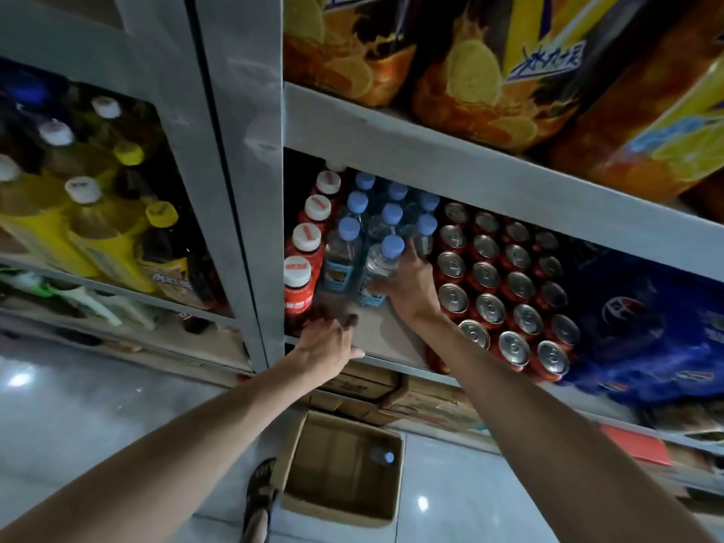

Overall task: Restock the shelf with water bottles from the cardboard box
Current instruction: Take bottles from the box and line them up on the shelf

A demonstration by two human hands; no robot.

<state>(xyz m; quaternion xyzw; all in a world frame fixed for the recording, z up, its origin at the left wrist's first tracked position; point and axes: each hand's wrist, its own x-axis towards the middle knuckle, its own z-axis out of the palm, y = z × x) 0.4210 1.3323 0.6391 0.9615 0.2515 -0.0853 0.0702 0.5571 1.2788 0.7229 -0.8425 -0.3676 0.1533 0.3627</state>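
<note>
Several water bottles with blue caps (386, 219) stand in rows on the grey shelf (376, 335), between red bottles and red cans. My right hand (411, 286) is wrapped around the front water bottle (382, 264), which stands upright on the shelf. My left hand (327, 342) rests flat on the shelf's front edge, fingers spread, holding nothing. On the floor below, an open cardboard box (344, 499) holds one water bottle (382, 456) in its far right corner.
Red bottles with white caps (301, 268) line the left of the water. Red cans (505, 284) fill the right, then a blue wrapped pack (642, 323). Orange drink packs (489, 72) sit above. A sandalled foot (260, 499) stands beside the box.
</note>
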